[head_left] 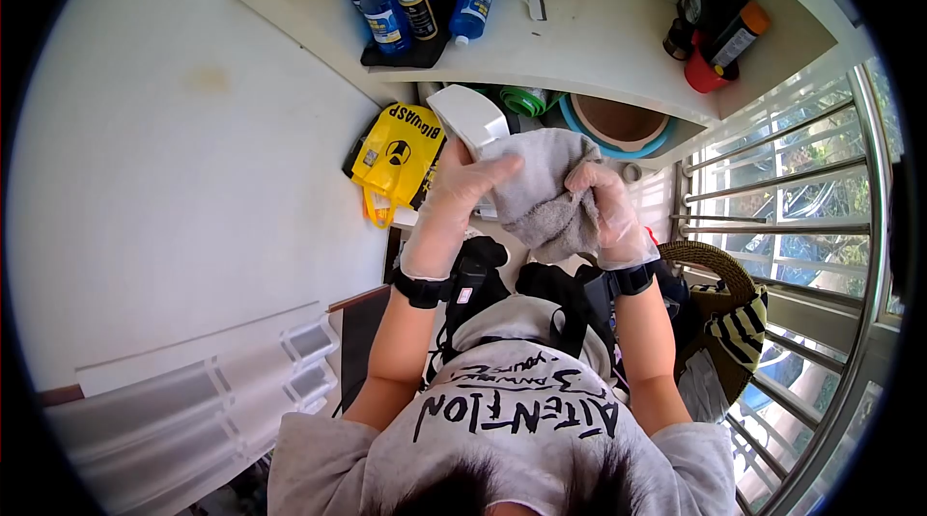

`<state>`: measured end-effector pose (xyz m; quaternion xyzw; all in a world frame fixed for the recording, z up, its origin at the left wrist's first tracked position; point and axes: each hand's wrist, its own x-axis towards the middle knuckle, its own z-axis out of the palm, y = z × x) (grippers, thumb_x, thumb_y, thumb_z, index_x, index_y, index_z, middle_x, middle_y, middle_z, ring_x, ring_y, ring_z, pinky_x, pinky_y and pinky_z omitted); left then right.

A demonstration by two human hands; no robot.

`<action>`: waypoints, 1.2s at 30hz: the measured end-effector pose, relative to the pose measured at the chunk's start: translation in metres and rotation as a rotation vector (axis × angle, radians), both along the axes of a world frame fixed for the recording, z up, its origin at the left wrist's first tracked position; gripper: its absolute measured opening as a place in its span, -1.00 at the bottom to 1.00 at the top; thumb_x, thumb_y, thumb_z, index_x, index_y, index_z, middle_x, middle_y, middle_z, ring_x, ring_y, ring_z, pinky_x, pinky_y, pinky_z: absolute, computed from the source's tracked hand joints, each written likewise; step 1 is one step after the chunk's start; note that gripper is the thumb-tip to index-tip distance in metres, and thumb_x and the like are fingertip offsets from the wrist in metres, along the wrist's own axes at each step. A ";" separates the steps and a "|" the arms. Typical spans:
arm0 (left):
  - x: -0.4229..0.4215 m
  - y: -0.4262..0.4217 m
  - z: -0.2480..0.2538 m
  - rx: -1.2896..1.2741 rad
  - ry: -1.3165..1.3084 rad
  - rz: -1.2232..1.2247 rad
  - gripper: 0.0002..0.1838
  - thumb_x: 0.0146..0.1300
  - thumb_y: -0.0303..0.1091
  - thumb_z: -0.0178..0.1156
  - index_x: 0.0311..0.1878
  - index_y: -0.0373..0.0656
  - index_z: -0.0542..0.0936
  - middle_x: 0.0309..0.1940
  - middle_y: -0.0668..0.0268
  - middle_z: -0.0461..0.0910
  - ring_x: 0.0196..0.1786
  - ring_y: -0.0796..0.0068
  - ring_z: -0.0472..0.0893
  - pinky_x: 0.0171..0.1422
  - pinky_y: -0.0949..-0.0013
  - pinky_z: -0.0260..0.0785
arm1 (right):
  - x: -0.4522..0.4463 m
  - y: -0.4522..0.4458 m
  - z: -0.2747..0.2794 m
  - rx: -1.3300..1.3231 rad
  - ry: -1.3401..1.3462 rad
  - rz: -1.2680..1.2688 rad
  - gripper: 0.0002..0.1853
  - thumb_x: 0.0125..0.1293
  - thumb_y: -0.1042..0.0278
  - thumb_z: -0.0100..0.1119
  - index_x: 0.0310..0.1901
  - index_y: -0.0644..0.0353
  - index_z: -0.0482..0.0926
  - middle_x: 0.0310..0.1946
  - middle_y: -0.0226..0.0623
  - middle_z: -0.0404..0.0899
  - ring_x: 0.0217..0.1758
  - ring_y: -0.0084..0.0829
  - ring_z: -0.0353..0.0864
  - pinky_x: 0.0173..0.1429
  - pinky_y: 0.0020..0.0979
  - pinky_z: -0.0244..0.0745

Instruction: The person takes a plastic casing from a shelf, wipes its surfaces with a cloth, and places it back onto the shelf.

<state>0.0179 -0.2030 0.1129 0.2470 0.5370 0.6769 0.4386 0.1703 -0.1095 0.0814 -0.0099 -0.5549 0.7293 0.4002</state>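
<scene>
My left hand (pixel 463 183), in a clear plastic glove, is closed around a smooth white object (pixel 468 115) with rounded edges; its kind I cannot make out. The thumb of that hand lies against a grey cloth (pixel 546 178), and the other fingers are hidden behind. My right hand (pixel 610 207), gloved the same way, has its fingers bunched into the right side of the cloth. The cloth covers the lower right part of the white object. Both are held up in front of my body.
Blue bottles (pixel 384 22) and a spray can (pixel 418 12) stand on the shelf (pixel 579 43) ahead. A red cup (pixel 710 70) sits at its right. Below are a yellow bag (pixel 398 154) and a blue-rimmed basin (pixel 570 115). A woven basket (pixel 719 265) and window bars (pixel 782 217) are on the right.
</scene>
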 end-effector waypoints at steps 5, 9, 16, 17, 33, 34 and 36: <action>0.000 0.000 0.009 -0.019 0.063 0.209 -0.51 -0.18 -0.46 0.32 -0.10 -0.26 0.40 -0.29 0.35 0.49 -0.28 0.60 0.48 -0.19 0.56 0.33 | -0.006 0.012 0.029 -0.307 -0.263 0.173 -0.74 -0.12 0.55 -0.01 -0.29 0.31 0.48 -0.43 -0.38 0.48 -0.36 -0.56 0.42 -0.19 -0.58 0.32; -0.003 -0.005 0.040 -0.115 0.440 0.259 -0.51 -0.20 -0.45 0.30 -0.11 -0.29 0.42 -0.30 0.29 0.51 -0.28 0.56 0.51 -0.17 0.49 0.35 | -0.012 0.025 0.021 -0.450 -0.473 0.271 -0.51 -0.14 0.56 -0.01 -0.04 0.29 0.42 -0.28 -0.41 0.50 -0.24 -0.61 0.43 -0.06 -0.63 0.26; -0.005 -0.004 0.053 0.000 0.179 0.195 -0.49 -0.19 -0.50 0.29 -0.07 -0.30 0.41 -0.25 0.24 0.51 -0.21 0.46 0.53 -0.08 0.43 0.35 | -0.012 0.021 0.029 -0.471 -0.331 0.539 -0.32 -0.09 0.36 0.34 0.11 0.29 0.27 -0.06 -0.32 0.43 0.03 -0.48 0.38 0.15 -0.49 0.21; -0.002 -0.003 0.053 0.027 0.091 0.193 -0.55 -0.20 -0.51 0.30 -0.13 -0.27 0.45 -0.29 0.30 0.52 -0.26 0.54 0.51 -0.14 0.48 0.34 | -0.012 0.018 0.031 -0.493 -0.350 0.508 -0.30 -0.11 0.37 0.36 0.11 0.29 0.26 -0.06 -0.31 0.43 0.03 -0.47 0.38 0.16 -0.48 0.21; 0.023 -0.002 0.053 0.044 0.153 0.040 0.07 -0.14 0.57 -0.28 0.12 -0.31 0.26 -0.03 0.24 0.40 -0.01 0.45 0.43 0.05 0.37 0.28 | -0.002 0.020 0.084 0.383 -0.128 -0.224 -0.57 0.07 0.46 -0.02 0.05 0.22 0.33 0.02 -0.15 0.38 0.11 -0.29 0.34 0.15 -0.34 0.21; 0.024 -0.001 0.054 0.056 0.161 0.024 0.08 -0.15 0.58 -0.30 0.12 -0.32 0.26 -0.03 0.24 0.41 -0.01 0.45 0.43 0.05 0.38 0.28 | 0.000 0.011 0.076 0.491 -0.227 -0.217 -0.64 0.03 0.36 0.03 -0.07 0.20 0.40 -0.05 -0.14 0.41 0.08 -0.20 0.36 0.14 -0.29 0.21; 0.026 0.001 0.058 0.082 0.179 -0.003 0.10 -0.16 0.59 -0.33 0.11 -0.34 0.26 -0.04 0.23 0.41 -0.02 0.46 0.43 0.05 0.39 0.28 | -0.017 0.015 0.100 1.189 -0.219 -0.126 -0.67 0.00 0.24 0.03 -0.18 0.20 0.43 -0.16 -0.17 0.45 -0.02 -0.13 0.39 0.09 -0.28 0.25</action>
